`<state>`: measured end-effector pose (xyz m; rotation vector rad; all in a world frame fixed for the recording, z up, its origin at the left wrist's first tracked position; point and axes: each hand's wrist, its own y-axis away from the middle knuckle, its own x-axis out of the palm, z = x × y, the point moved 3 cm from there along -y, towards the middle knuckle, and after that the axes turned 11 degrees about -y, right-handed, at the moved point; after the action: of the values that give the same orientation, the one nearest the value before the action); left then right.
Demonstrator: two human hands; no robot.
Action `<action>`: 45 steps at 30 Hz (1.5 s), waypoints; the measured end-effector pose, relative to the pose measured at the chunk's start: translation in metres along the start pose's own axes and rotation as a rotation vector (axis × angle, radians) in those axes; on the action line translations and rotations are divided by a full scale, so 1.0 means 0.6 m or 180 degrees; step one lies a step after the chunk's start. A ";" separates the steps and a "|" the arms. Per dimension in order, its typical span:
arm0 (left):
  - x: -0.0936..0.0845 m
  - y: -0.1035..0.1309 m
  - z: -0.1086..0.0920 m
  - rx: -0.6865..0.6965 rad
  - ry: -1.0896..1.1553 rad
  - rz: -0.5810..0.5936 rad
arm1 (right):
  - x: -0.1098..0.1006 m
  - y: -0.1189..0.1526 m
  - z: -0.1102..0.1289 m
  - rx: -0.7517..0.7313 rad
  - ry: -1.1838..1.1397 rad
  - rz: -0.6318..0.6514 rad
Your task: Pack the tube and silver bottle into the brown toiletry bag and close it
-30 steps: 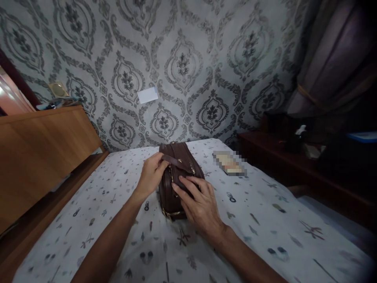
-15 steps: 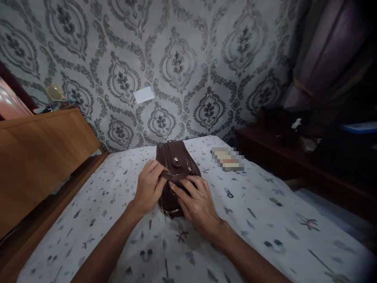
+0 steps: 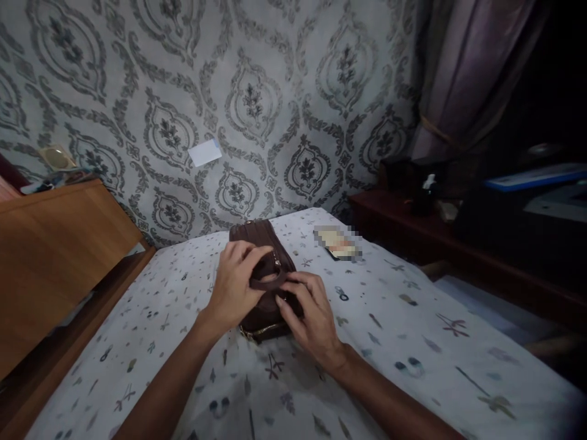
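A dark brown handbag [image 3: 263, 316] with gold zips lies on the bed, its curved handle [image 3: 270, 283] raised toward me. My left hand [image 3: 236, 281] is on the left side of the bag, with the left end of the handle between its thumb and curled fingers. Its index finger reaches over the strap and hides the gold stud there. At the handle's right end, my right hand [image 3: 309, 308] has its fingers bent and its thumb tip close to the bag's surface. Exactly what its fingertips pinch is partly hidden.
White sheeting with a small print covers the bed [image 3: 183, 379]. A blurred-out flat item [image 3: 338, 243] lies right of the bag. A wooden headboard-like panel [image 3: 68, 244] stands at left, a dark red ledge [image 3: 367, 214] with objects at right. Patterned wallpaper [image 3: 252, 110] is behind.
My view has turned slightly right. My left hand has moved forward over the bag's strap, covering the gold stud. My right hand stays by the handle's right end, with fingers more bent.
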<state>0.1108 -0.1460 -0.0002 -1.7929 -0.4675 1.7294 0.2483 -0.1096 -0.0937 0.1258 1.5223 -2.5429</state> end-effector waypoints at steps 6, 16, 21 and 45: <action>0.026 -0.012 -0.023 0.0318 -0.0217 0.0032 | 0.004 0.001 -0.014 0.0467 -0.0041 -0.0116; 0.038 -0.016 -0.005 -0.0531 0.0715 -0.0348 | 0.009 0.002 -0.030 0.0838 -0.0668 0.0004; 0.035 -0.016 -0.007 -0.0499 0.0872 -0.0419 | 0.018 0.008 -0.040 0.1048 -0.0677 -0.0052; 0.037 0.041 -0.031 0.0921 -0.0009 -0.0809 | 0.024 0.011 -0.060 0.1246 -0.0922 -0.0093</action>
<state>0.1275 -0.1541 -0.0337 -1.4600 -0.4037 1.5364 0.2349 -0.0824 -0.1187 -0.2082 0.9218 -2.7050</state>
